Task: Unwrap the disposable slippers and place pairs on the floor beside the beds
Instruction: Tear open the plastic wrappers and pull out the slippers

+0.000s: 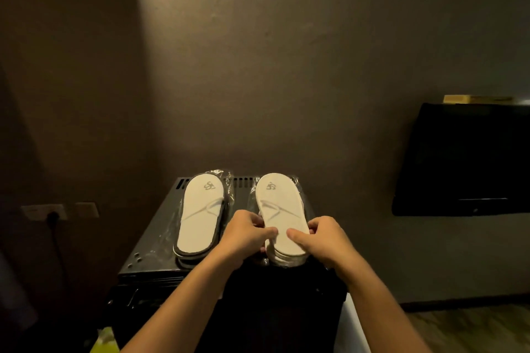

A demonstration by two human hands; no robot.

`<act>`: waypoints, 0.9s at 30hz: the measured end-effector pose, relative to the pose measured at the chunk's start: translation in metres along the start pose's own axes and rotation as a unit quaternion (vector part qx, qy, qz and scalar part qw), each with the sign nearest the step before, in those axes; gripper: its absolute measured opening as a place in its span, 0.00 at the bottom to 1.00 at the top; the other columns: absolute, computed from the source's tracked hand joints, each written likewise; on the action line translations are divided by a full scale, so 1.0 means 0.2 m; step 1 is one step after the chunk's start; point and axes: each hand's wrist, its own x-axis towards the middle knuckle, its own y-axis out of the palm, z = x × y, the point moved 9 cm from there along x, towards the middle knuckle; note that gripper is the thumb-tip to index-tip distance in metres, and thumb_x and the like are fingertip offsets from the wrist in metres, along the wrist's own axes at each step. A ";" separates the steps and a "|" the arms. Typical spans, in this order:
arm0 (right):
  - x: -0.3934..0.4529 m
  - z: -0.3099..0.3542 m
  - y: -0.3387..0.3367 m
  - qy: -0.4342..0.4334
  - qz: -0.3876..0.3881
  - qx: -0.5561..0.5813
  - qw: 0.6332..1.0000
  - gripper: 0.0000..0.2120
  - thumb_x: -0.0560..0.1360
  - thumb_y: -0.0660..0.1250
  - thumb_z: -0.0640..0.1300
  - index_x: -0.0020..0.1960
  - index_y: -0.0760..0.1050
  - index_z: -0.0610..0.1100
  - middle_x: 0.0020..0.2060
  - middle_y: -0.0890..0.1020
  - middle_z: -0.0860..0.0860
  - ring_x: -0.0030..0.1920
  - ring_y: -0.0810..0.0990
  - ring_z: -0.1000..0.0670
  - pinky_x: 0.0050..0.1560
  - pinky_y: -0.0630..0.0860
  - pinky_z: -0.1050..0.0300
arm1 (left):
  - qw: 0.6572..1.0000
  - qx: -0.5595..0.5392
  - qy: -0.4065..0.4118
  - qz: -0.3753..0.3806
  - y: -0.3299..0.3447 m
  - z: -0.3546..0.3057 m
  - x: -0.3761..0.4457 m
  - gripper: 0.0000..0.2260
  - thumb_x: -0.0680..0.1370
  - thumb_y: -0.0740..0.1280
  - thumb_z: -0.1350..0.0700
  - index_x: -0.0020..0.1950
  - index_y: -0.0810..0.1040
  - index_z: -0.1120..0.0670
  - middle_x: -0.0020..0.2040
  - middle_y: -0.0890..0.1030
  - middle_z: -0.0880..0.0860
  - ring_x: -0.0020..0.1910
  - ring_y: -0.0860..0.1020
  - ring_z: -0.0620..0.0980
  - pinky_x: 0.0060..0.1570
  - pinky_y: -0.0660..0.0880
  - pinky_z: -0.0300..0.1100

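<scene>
On the black cabinet (149, 255), left hand (246, 233) and right hand (321, 238) pinch the right slipper pack (279, 209), seemingly at its near edge.

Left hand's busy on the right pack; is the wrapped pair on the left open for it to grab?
Probably yes. The left hand pinches the right slipper pack together with the right hand, so it must let go first. The left slipper pack lies uncovered just beside it on the black cabinet.

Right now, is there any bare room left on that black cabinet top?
Little. The black cabinet top shows a bare strip at its left edge, beside the plastic-wrapped white slipper pair. The right is crowded: left hand and right hand grip the other white pair.
</scene>
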 end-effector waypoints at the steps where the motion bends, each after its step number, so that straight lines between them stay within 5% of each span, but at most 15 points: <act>1: -0.01 0.00 0.01 -0.007 0.012 0.042 0.999 0.23 0.66 0.74 0.62 0.53 0.79 0.48 0.46 0.86 0.54 0.46 0.85 0.53 0.47 0.84 0.49 | 1.000 -0.029 0.005 -0.009 -0.01 -0.01 -0.01 0.05 0.69 0.76 0.59 0.43 0.83 0.57 0.43 0.87 0.58 0.42 0.85 0.54 0.47 0.82 0.57; 6: -0.10 0.07 -0.04 -0.083 -0.034 0.211 0.973 0.19 0.71 0.77 0.46 0.59 0.75 0.53 0.51 0.83 0.54 0.52 0.84 0.52 0.55 0.82 0.48 | 0.988 -0.144 0.049 -0.041 -0.07 -0.06 -0.07 0.22 0.70 0.77 0.64 0.62 0.77 0.57 0.54 0.83 0.58 0.51 0.84 0.56 0.43 0.84 0.54; 9: -0.17 0.13 -0.07 -0.132 -0.055 0.301 0.943 0.23 0.72 0.77 0.42 0.62 0.73 0.54 0.55 0.82 0.53 0.55 0.83 0.52 0.53 0.83 0.54 | 0.973 -0.221 0.065 -0.008 -0.09 -0.09 -0.12 0.15 0.77 0.71 0.63 0.64 0.77 0.58 0.57 0.83 0.59 0.51 0.84 0.52 0.41 0.82 0.44; 12: -0.24 0.17 -0.08 -0.163 -0.077 0.339 0.923 0.20 0.73 0.75 0.38 0.61 0.75 0.51 0.54 0.81 0.55 0.53 0.81 0.56 0.44 0.81 0.68 | 0.962 -0.261 0.078 0.031 -0.09 -0.11 -0.18 0.10 0.81 0.66 0.58 0.62 0.76 0.52 0.55 0.85 0.57 0.48 0.85 0.52 0.43 0.82 0.47; 16: -0.28 0.18 -0.06 -0.155 -0.080 0.359 0.917 0.17 0.71 0.76 0.37 0.55 0.76 0.49 0.52 0.83 0.52 0.53 0.83 0.52 0.54 0.83 0.50 | 0.956 -0.277 0.080 0.056 -0.09 -0.10 -0.22 0.12 0.80 0.66 0.57 0.63 0.73 0.50 0.52 0.86 0.58 0.46 0.85 0.55 0.41 0.81 0.47; 22: -0.30 0.19 -0.04 -0.129 -0.048 0.359 0.923 0.16 0.71 0.77 0.43 0.56 0.76 0.46 0.50 0.84 0.49 0.50 0.84 0.49 0.53 0.83 0.47 | 0.930 -0.347 0.095 0.067 -0.06 -0.12 -0.28 0.16 0.76 0.66 0.53 0.64 0.75 0.50 0.53 0.86 0.57 0.46 0.85 0.55 0.42 0.83 0.49; 27: -0.27 0.16 0.03 -0.074 -0.012 0.471 0.879 0.12 0.73 0.74 0.36 0.55 0.77 0.39 0.48 0.86 0.41 0.48 0.87 0.43 0.54 0.82 0.40 | 0.906 -0.406 0.099 0.067 -0.02 -0.10 -0.29 0.18 0.77 0.63 0.51 0.66 0.74 0.52 0.58 0.84 0.60 0.54 0.84 0.58 0.47 0.83 0.50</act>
